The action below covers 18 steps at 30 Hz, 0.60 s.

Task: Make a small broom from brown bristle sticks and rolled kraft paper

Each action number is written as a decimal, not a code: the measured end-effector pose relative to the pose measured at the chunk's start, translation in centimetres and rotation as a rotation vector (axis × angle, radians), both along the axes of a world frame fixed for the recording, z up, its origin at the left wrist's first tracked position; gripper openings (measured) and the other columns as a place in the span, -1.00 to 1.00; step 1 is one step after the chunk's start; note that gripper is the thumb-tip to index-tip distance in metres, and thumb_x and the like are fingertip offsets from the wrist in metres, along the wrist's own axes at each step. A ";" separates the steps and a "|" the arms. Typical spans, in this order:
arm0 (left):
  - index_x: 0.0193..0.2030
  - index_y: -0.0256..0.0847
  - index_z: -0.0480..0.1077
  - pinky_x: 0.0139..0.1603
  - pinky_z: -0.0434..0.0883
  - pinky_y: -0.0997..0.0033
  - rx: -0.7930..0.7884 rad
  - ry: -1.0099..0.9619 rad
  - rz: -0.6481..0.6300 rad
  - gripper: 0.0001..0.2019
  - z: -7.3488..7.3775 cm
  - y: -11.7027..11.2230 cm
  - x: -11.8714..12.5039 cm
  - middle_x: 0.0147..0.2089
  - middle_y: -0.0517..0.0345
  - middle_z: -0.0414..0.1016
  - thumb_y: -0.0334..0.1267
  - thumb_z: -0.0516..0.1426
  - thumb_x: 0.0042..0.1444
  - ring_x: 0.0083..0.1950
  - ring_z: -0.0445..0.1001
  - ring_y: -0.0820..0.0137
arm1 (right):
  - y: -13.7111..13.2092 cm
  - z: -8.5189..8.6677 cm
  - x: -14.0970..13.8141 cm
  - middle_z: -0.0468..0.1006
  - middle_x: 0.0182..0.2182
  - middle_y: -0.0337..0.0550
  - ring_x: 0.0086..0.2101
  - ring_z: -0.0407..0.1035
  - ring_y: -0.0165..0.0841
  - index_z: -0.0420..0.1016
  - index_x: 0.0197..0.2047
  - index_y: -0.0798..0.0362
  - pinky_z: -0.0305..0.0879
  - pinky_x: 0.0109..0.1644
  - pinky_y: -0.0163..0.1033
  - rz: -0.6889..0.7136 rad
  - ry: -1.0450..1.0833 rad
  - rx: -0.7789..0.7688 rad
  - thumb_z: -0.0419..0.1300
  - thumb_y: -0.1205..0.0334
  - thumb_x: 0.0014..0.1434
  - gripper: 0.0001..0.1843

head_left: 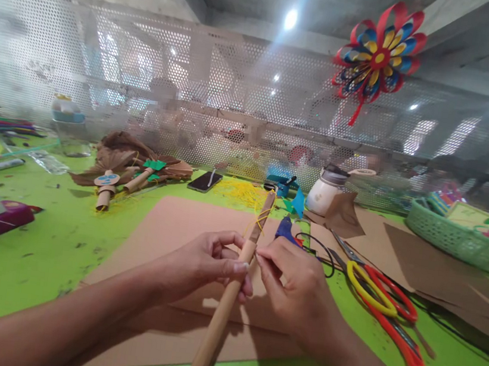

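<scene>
One long tube (218,317), lower end nearest the viewer; one phone (205,182), one blue glue gun (284,230), one green basket (439,241). Smooth and tan, darker above, the tube slants over brown card (176,222), crossed by yellow strands (258,228). Left hand (216,257) grips it; right hand (297,280) pinches beside it, contents indeterminable. Flecked green table (47,277); perforated panel (137,43) behind.
</scene>
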<state>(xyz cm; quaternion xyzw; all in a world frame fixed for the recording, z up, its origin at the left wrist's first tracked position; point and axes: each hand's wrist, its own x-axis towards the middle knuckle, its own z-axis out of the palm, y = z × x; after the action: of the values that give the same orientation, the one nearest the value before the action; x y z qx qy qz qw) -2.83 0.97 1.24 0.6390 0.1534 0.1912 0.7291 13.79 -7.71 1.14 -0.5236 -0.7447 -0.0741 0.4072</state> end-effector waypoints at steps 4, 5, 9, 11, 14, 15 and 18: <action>-0.18 -0.26 0.31 -0.31 0.43 0.38 -0.001 0.006 -0.013 -0.73 -0.1 0.1 0.0 -0.36 0.00 0.59 -0.21 0.25 0.06 -0.38 0.55 0.36 | 0.1 0.0 0.0 0.40 -0.46 -0.17 -0.42 0.29 -0.37 0.45 -0.39 0.11 0.18 -0.34 -0.28 0.034 -0.008 -0.009 0.03 0.45 0.22 -0.79; -0.17 -0.27 0.31 -0.30 0.43 0.37 0.002 0.004 -0.015 -0.73 -0.2 0.1 0.0 -0.35 -0.01 0.59 -0.21 0.24 0.07 -0.38 0.55 0.36 | 0.1 -0.1 0.0 0.39 -0.46 -0.17 -0.42 0.29 -0.37 0.45 -0.39 0.11 0.17 -0.34 -0.28 0.036 -0.009 -0.011 0.04 0.45 0.21 -0.79; -0.15 -0.27 0.30 -0.28 0.44 0.30 0.015 -0.001 -0.029 -0.73 -0.3 0.1 -0.1 -0.34 -0.03 0.59 -0.21 0.23 0.09 -0.36 0.55 0.33 | 0.1 0.0 0.1 0.37 -0.49 -0.19 -0.44 0.26 -0.38 0.44 -0.43 0.12 0.13 -0.37 -0.27 0.037 -0.013 -0.004 0.05 0.46 0.20 -0.78; -0.16 -0.27 0.31 -0.27 0.44 0.31 0.010 0.005 -0.036 -0.75 -0.3 0.1 -0.1 -0.35 -0.01 0.59 -0.22 0.22 0.09 -0.35 0.54 0.34 | 0.1 0.0 0.0 0.37 -0.49 -0.19 -0.44 0.26 -0.37 0.44 -0.44 0.12 0.13 -0.37 -0.27 0.051 -0.010 -0.012 0.06 0.47 0.18 -0.79; -0.19 -0.28 0.33 -0.25 0.44 0.34 0.001 -0.011 -0.039 -0.78 -0.6 0.1 0.0 -0.38 0.03 0.57 -0.24 0.23 0.09 -0.36 0.53 0.37 | -0.2 0.1 -0.3 0.36 -0.53 -0.18 -0.46 0.25 -0.37 0.42 -0.50 0.13 0.12 -0.40 -0.26 0.044 0.007 0.000 0.08 0.45 0.15 -0.78; -0.19 -0.29 0.34 -0.25 0.45 0.34 -0.001 -0.018 -0.033 -0.79 -0.6 0.2 0.0 -0.38 0.04 0.57 -0.24 0.23 0.09 -0.36 0.53 0.38 | -0.3 0.2 -0.5 0.36 -0.53 -0.18 -0.46 0.25 -0.36 0.42 -0.51 0.13 0.12 -0.40 -0.26 0.042 0.013 0.010 0.09 0.44 0.15 -0.78; -0.19 -0.29 0.35 -0.24 0.45 0.36 -0.016 -0.033 0.005 -0.80 -0.9 0.5 0.1 -0.36 0.05 0.55 -0.27 0.22 0.10 -0.34 0.52 0.40 | -0.7 0.5 -0.8 0.39 -0.52 -0.16 -0.45 0.27 -0.36 0.44 -0.51 0.14 0.15 -0.39 -0.25 0.090 0.064 -0.004 0.10 0.44 0.13 -0.79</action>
<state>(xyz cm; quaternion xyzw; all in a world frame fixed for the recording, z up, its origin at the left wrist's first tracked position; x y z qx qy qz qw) -2.73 1.42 0.33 0.6293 0.1445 0.2026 0.7363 12.99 -8.42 1.60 -0.4925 -0.7543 -0.0373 0.4325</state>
